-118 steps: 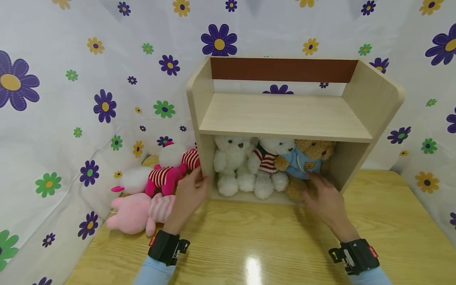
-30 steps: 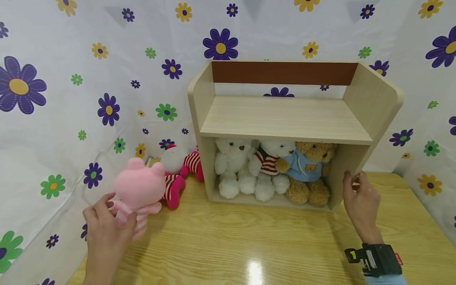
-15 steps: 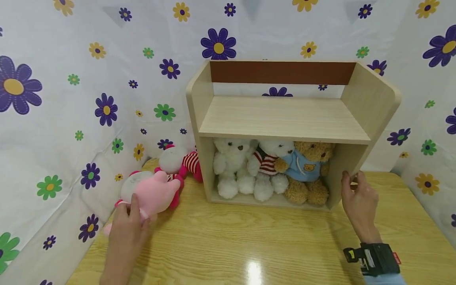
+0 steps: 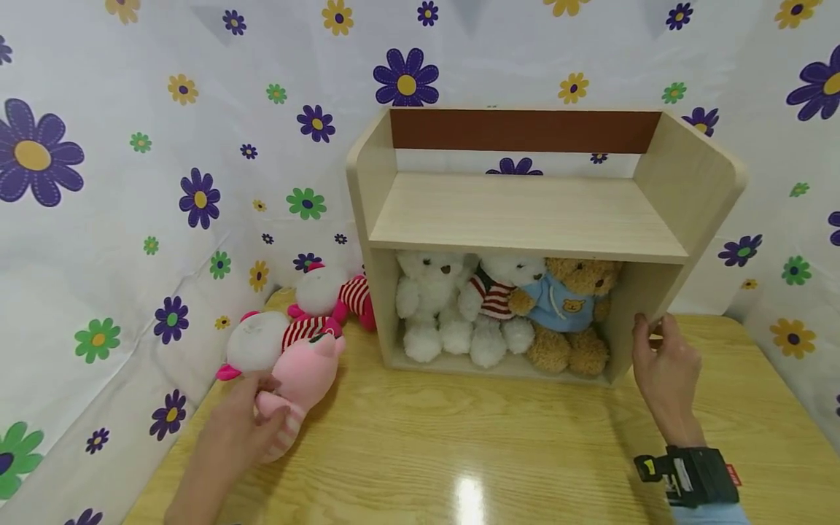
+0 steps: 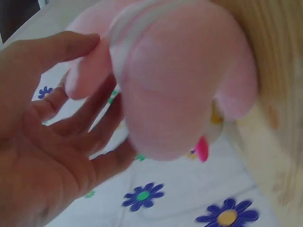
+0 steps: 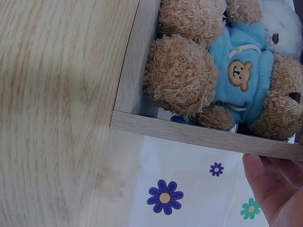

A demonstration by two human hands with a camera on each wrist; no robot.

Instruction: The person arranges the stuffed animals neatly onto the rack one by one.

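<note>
My left hand (image 4: 239,426) holds a pink plush toy (image 4: 308,372) by its upper body, low over the table at the left. Its head tilts up and right, and its striped pink-and-white body hangs toward me. In the left wrist view, thumb and fingers close around one of its soft pink limbs (image 5: 87,78). My right hand (image 4: 669,379) touches the outer side of the wooden shelf (image 4: 528,215) at its right panel, fingertips near the front edge. In the right wrist view, the thumb (image 6: 260,182) meets that panel's outside, beside the brown bear in a blue hoodie (image 6: 244,71).
Two white-headed plush toys in red stripes, one nearer (image 4: 259,343) and one farther (image 4: 321,292), lie left of the shelf. A white bear (image 4: 429,306) and a white bear in a striped shirt (image 4: 495,302) sit inside it, left of the brown bear. Flowered cloth (image 4: 216,146) hangs behind.
The left hand left the shelf's left side and picked up the pink toy, since turning it and shifting it right. The right hand moved from the brown bear to the right panel, then stayed.
</note>
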